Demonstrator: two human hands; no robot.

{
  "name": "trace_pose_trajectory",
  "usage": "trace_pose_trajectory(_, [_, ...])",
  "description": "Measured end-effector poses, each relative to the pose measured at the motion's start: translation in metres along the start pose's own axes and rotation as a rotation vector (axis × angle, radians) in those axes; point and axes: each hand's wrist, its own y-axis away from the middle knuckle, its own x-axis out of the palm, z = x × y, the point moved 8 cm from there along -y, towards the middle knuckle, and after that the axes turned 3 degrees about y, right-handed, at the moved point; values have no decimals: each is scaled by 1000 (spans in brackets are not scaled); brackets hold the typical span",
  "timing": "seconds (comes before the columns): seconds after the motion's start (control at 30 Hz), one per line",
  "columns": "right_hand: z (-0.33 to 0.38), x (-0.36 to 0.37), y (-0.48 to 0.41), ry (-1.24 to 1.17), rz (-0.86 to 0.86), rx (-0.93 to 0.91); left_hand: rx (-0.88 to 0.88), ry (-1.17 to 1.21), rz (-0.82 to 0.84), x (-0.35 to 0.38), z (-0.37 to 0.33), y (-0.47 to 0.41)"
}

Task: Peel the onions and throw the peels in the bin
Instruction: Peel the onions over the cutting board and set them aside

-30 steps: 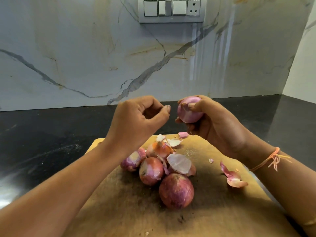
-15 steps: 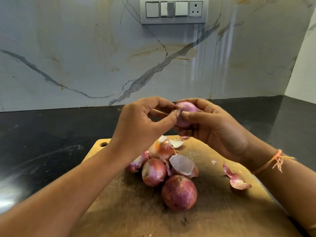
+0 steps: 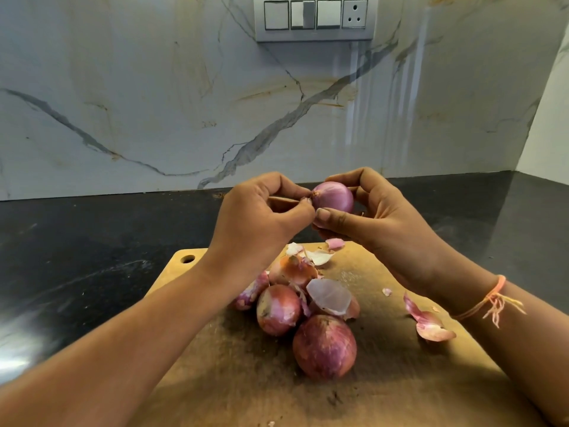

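Onions (image 3: 324,345), peels (image 3: 329,295) on board (image 3: 246,380), hands (image 3: 381,220) gripping one onion (image 3: 334,197)

Orange thread bracelet (image 3: 490,298) — right wrist

Left forearm (image 3: 172,315) hides much of one onion (image 3: 252,293), perhaps half-peeled; board (image 3: 221,383) cropped below.

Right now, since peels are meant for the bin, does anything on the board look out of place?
Yes: loose peels litter the cutting board: a pale curved shell on the onion pile, a pink peel near the right edge, small scraps at the far edge. No bin shows. The held onion looks undamaged.
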Motion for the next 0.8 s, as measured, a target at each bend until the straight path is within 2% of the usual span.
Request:
trace_pose_trajectory(0.13, [4,1,2,66,2,-24,18,-55,-16,-1,-2,1])
trace_pose_trajectory(0.3, [12,6,5,-57,71,-27,6,-130,-24,-8,7,-5])
trace_pose_trajectory(0.43, [9,2,2,-218,58,10,77,-151,-4,-6,-2,-4])
trace_pose_trajectory(0.8, [-8,1,-1,-334,77,147,168,-86,-53,-6,-12,0])
